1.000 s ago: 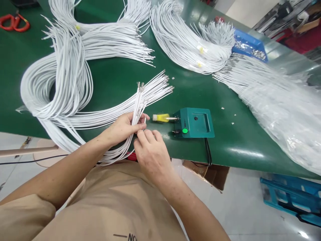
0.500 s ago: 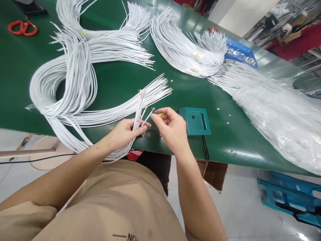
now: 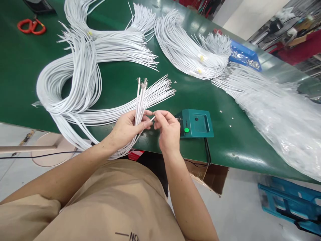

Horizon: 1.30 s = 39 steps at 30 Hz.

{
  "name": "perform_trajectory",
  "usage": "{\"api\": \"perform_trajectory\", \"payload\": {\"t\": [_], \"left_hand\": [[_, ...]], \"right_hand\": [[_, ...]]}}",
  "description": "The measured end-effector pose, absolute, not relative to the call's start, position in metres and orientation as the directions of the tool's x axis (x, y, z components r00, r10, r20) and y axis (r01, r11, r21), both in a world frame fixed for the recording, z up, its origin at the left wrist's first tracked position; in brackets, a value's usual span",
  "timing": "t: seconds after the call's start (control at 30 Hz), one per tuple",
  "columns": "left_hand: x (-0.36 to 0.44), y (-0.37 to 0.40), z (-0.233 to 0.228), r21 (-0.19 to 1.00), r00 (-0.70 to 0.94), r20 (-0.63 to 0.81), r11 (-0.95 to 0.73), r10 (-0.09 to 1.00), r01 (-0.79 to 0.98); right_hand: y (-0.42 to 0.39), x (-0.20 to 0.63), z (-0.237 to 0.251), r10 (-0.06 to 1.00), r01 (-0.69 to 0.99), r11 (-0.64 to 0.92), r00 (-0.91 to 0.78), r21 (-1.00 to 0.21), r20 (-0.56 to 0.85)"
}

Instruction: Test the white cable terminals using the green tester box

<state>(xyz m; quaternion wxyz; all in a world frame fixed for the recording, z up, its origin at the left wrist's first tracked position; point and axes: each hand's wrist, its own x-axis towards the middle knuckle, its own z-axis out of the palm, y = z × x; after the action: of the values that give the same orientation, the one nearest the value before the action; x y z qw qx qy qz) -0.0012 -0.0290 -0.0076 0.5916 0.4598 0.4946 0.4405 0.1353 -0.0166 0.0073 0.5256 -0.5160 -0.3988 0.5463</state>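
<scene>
My left hand (image 3: 130, 126) is closed round a small bunch of white cables (image 3: 141, 97), whose stripped ends point up and away from me. With thumb and fingers pinched, my right hand (image 3: 167, 129) grips the end of one cable that stands out from the bunch; its tip is hidden by the fingers. Just right of that hand sits a small teal machine (image 3: 210, 124) with a round green button (image 3: 187, 130). Behind my left hand, a thicker white cable bundle (image 3: 107, 112) lies along the green table (image 3: 140, 72).
Coiled white cable bundles (image 3: 50, 80) lie at left and back. Orange-handled scissors (image 3: 31, 26) rest at far left. A blue tray (image 3: 242, 55) of small metal parts stands at back right, by plastic-wrapped cables (image 3: 276, 110). A blue stool (image 3: 291, 201) is on the floor.
My right hand has come in against the bunch and now pinches one cable's end. The yellow bit at its fingers no longer shows. The machine's green button has come into view.
</scene>
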Motion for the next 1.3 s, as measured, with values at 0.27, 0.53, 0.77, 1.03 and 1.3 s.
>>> {"api": "perform_trajectory", "payload": {"t": [0.27,0.53,0.77,1.03,1.3], "left_hand": [[0.001,-0.028,-0.009,0.968,0.082,-0.229,0.236,0.97,-0.09],[0.001,-0.027,-0.007,0.965,0.107,-0.243,0.251,0.964,-0.069],[0.0,-0.028,-0.007,0.964,0.158,-0.227,0.244,0.961,-0.101],[0.0,-0.03,-0.01,0.969,0.212,-0.206,0.229,0.955,-0.088],[-0.001,-0.028,-0.009,0.97,0.137,-0.206,0.22,0.969,-0.102]], "right_hand": [[-0.021,0.137,0.009,0.974,-0.082,-0.193,0.107,-0.978,-0.201],[-0.022,0.136,0.0,0.973,-0.207,-0.221,0.021,-0.953,-0.23],[-0.017,0.134,-0.002,0.901,-0.523,-0.423,-0.152,-0.74,-0.407],[-0.007,0.139,0.003,0.885,-0.374,-0.466,-0.201,-0.802,-0.42],[-0.017,0.143,-0.005,0.883,-0.499,-0.467,-0.225,-0.73,-0.412]]}}
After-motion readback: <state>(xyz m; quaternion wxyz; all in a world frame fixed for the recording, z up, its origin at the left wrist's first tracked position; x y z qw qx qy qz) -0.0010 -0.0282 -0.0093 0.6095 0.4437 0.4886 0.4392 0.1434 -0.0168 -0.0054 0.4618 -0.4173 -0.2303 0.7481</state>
